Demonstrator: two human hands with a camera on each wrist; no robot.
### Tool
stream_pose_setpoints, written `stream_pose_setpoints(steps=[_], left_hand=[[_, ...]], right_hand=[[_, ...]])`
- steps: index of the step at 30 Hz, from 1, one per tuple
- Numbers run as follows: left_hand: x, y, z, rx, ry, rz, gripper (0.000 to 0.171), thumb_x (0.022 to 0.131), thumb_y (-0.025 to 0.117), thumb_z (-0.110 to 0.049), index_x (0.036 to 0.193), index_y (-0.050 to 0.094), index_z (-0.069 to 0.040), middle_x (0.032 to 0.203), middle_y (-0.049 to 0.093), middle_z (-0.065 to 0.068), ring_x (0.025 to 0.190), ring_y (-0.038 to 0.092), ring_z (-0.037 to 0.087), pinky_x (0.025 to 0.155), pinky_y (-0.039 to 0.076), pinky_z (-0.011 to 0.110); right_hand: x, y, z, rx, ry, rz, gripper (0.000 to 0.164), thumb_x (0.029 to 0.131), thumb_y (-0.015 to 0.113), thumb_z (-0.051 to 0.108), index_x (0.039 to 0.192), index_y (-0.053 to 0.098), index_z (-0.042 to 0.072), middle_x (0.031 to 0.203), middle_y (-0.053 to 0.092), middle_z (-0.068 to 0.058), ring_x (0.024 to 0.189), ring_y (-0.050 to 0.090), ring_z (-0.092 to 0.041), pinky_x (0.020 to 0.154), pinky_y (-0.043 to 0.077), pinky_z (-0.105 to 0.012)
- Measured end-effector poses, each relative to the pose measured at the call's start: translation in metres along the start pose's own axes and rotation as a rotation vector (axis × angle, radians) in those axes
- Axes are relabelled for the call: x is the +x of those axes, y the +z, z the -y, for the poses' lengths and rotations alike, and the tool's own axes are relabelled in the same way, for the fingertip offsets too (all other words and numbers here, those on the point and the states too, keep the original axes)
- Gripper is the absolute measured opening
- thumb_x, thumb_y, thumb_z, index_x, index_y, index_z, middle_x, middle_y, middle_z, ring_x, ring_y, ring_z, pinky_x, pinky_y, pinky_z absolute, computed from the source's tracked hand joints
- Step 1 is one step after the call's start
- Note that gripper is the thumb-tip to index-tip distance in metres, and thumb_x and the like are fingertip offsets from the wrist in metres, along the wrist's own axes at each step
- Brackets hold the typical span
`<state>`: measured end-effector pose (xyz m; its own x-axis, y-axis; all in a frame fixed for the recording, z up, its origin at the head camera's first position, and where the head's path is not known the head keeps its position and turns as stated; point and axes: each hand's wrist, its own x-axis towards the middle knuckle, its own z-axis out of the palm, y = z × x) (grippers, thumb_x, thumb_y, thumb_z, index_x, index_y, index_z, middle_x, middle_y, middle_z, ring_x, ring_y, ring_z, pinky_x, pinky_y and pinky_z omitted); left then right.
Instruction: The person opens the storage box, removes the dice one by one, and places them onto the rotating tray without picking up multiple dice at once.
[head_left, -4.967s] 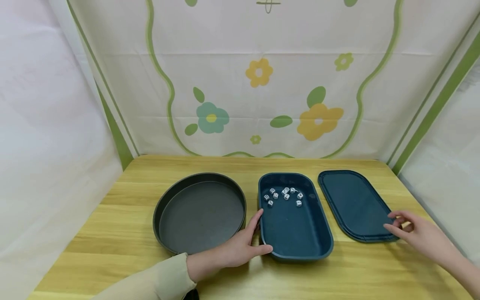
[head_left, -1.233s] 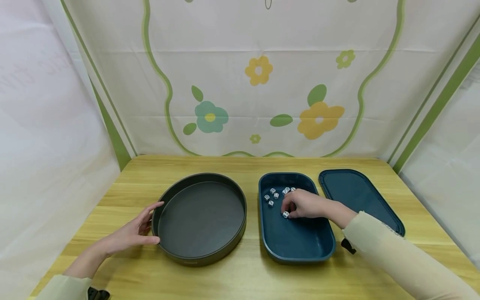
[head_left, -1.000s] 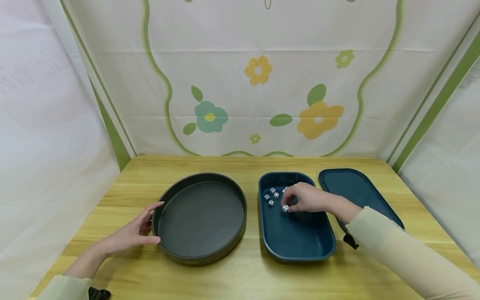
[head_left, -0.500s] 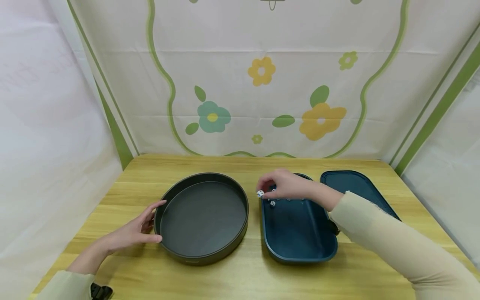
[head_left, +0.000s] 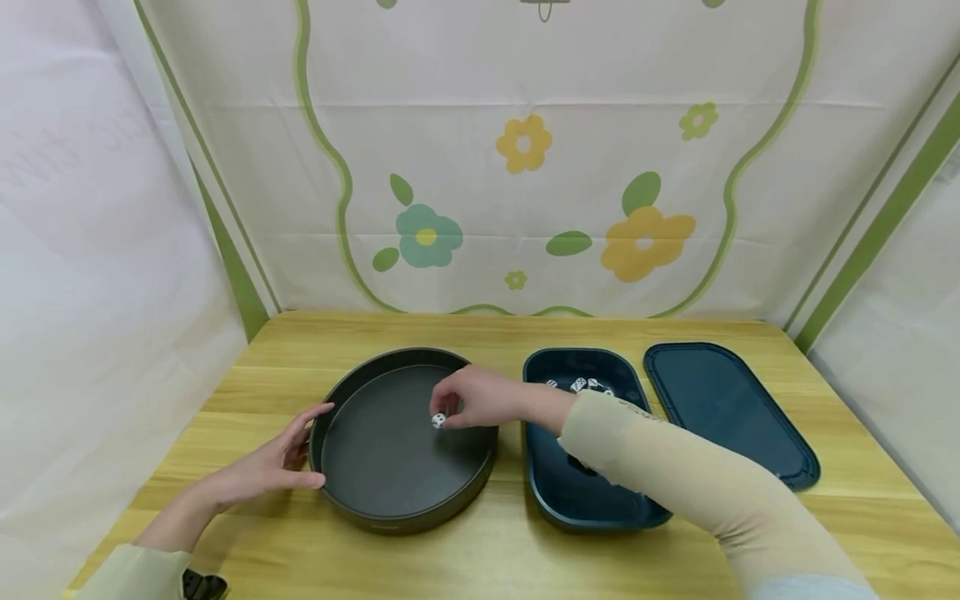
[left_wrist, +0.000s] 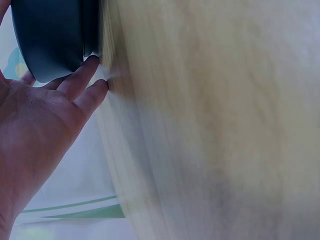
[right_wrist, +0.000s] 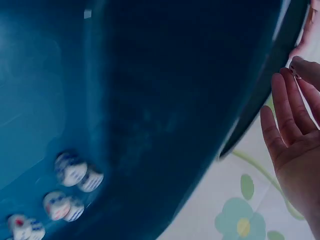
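In the head view my right hand (head_left: 487, 397) pinches a white die (head_left: 438, 421) between thumb and fingertips, over the right part of a round dark pan (head_left: 378, 458). My left hand (head_left: 258, 468) rests against the pan's left side, its thumb and fingers spread along the rim; the left wrist view shows those fingers (left_wrist: 80, 82) touching the outer wall. Under my right forearm stands a dark blue rectangular container (head_left: 551, 492). Several white dice (head_left: 578, 385) lie in its far part, some hidden by the sleeve. The right wrist view shows dice (right_wrist: 70, 169) inside it too.
A flat dark blue lid (head_left: 731, 408) lies on the wooden table (head_left: 510, 558) to the right of the container. White fabric walls with printed flowers enclose the back (head_left: 465, 167) and both sides.
My left hand went from the container to the pan's left side. My right hand came from the lid into the container, pinched a die, lifted it and carried it left over the pan.
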<state>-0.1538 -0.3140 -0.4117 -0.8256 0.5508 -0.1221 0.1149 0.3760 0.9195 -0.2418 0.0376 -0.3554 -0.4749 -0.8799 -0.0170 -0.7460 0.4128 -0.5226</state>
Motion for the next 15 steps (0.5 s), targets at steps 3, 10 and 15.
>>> stream_pose_setpoints(steps=[3, 10, 15], left_hand=[[0.000, 0.000, -0.001, -0.003, 0.001, 0.007, 0.088, 0.093, 0.064, -0.006, 0.155, 0.002, -0.012, 0.149, 0.009, 0.042, 0.131, 0.025, 0.057, 0.092, 0.040, 0.019], [0.000, 0.000, 0.001, -0.004, 0.010, 0.015, 0.088, 0.093, 0.064, -0.005, 0.155, 0.001, -0.011, 0.148, 0.010, 0.043, 0.130, 0.026, 0.057, 0.093, 0.040, 0.019], [-0.001, 0.000, 0.001, -0.018, 0.005, 0.017, 0.088, 0.093, 0.063, -0.005, 0.155, 0.001, -0.012, 0.147, 0.013, 0.042, 0.129, 0.029, 0.056, 0.092, 0.041, 0.021]], right_hand=[[0.013, 0.007, 0.001, 0.000, 0.010, 0.015, 0.007, 0.091, 0.071, 0.015, 0.097, 0.069, 0.017, 0.091, 0.064, 0.012, 0.082, 0.058, -0.001, 0.075, 0.047, -0.019], [0.031, 0.016, 0.005, 0.002, 0.051, 0.054, 0.005, 0.090, 0.072, 0.013, 0.091, 0.069, 0.016, 0.083, 0.063, 0.014, 0.076, 0.057, -0.001, 0.072, 0.046, -0.018], [0.038, 0.022, 0.005, -0.020, 0.059, 0.062, 0.005, 0.090, 0.072, 0.013, 0.090, 0.069, 0.017, 0.082, 0.062, 0.015, 0.076, 0.056, 0.000, 0.071, 0.045, -0.016]])
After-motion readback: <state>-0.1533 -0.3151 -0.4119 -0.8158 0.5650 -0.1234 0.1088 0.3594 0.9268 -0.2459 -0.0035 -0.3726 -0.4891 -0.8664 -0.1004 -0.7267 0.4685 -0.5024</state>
